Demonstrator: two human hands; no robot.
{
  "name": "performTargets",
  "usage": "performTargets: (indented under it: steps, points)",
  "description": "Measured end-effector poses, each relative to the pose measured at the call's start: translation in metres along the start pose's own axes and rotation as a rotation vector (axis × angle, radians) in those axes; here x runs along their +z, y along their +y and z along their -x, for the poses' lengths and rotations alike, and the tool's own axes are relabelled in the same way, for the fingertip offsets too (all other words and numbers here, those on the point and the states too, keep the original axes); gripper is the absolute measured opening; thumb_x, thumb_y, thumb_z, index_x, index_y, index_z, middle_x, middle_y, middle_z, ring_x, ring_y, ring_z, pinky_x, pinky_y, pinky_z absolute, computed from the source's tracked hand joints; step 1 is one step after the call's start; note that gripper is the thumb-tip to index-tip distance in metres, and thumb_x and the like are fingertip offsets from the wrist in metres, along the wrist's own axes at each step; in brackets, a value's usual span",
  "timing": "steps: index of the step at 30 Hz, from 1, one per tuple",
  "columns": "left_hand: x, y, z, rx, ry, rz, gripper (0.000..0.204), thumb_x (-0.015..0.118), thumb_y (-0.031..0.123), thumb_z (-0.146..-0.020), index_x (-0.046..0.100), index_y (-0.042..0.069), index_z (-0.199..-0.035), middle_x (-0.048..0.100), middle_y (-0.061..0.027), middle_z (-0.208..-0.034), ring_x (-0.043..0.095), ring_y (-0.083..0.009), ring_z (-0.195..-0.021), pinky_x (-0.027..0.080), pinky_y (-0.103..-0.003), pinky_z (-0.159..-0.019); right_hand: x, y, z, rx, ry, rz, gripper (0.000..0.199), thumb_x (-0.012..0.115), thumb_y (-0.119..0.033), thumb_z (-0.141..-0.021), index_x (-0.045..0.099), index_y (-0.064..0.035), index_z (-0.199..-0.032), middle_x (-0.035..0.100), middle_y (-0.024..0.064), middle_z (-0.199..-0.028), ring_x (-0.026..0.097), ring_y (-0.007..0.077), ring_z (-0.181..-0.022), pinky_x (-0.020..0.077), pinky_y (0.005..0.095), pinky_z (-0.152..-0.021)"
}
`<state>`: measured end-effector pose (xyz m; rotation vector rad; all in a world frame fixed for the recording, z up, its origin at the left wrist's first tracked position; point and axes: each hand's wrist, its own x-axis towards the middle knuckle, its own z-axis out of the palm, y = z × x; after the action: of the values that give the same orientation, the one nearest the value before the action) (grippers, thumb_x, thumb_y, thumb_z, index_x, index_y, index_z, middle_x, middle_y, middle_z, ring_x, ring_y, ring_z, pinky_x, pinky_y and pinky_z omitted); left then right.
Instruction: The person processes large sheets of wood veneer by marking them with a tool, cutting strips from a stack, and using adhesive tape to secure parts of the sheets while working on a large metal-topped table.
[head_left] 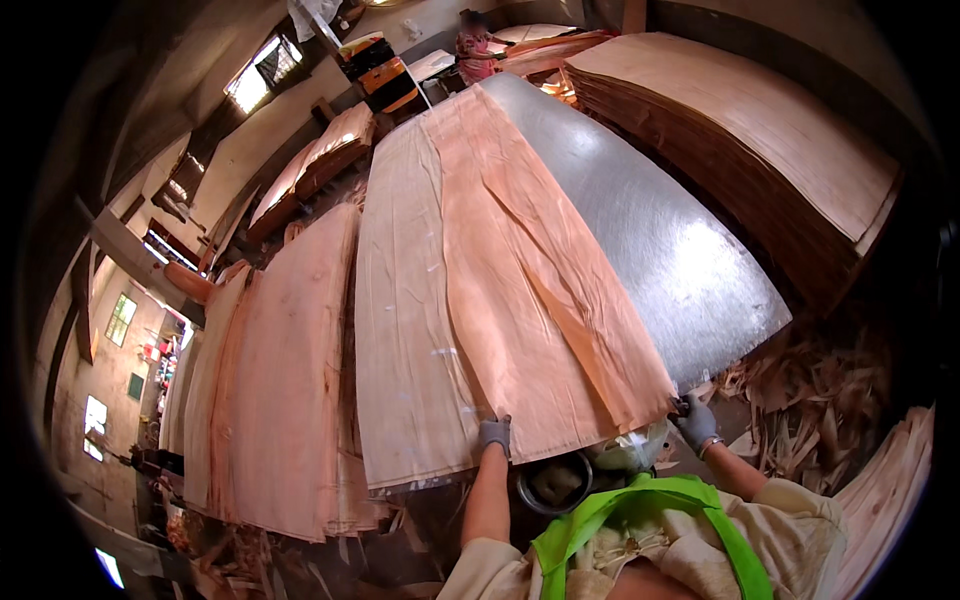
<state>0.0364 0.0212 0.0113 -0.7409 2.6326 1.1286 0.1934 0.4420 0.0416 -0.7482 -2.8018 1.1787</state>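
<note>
A long, wrinkled orange-pink wood veneer sheet [540, 290] lies over a paler veneer sheet [395, 300] on a metal-topped table [680, 250]. My left hand [495, 435], in a grey glove, is closed on the near edge of the orange-pink sheet, where its two tones meet. At that sheet's near right corner is my right hand [697, 420], also gloved in grey, its fingers closed at the corner. Something small and dark shows by those fingertips; I cannot make it out. A fold runs lengthwise along the sheet's right side.
A tall veneer stack [740, 130] stands at the far right, another stack [290, 370] to the left. Below the near edge sits a dark bucket [556, 508] beside a pale plastic bag [632, 447]. Veneer scraps [820, 400] litter the right floor. A person [475, 48] stands beyond the far end.
</note>
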Motion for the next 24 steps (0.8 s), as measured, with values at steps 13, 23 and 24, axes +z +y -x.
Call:
performTargets:
  steps: [13,23,24]
  points:
    - [0.009,-0.002,-0.002,-0.027,0.05,-0.095,0.048,0.071,0.034,-0.072,0.061,0.0,-0.104,0.064,-0.0221,-0.101,0.062,-0.0363,-0.093,0.049,-0.043,-0.079,-0.021,0.06,0.081,-0.209,0.155,0.302,0.022,0.06,-0.03,-0.082,0.055,-0.0105,-0.076,0.057,0.0176,-0.062,0.056,0.0404,-0.059,0.043,0.0478,-0.052]
    - [0.007,0.016,0.013,0.022,0.056,-0.122,0.045,0.069,0.032,-0.074,0.06,0.0,-0.105,0.062,-0.024,-0.104,0.06,-0.0379,-0.097,0.048,-0.044,-0.082,-0.005,0.001,-0.001,-0.174,0.129,0.034,0.02,0.062,-0.029,-0.081,0.06,-0.0099,-0.085,0.061,0.0189,-0.071,0.059,0.0381,-0.066,0.0457,0.0442,-0.056]
    - [0.008,0.014,0.012,0.008,0.046,-0.115,0.046,0.068,0.033,-0.074,0.06,0.0,-0.106,0.062,-0.0241,-0.105,0.06,-0.0381,-0.097,0.048,-0.044,-0.082,-0.007,-0.001,0.0,-0.157,0.1,0.002,0.02,0.062,-0.029,-0.081,0.06,-0.0093,-0.085,0.061,0.019,-0.071,0.06,0.038,-0.067,0.0459,0.044,-0.057]
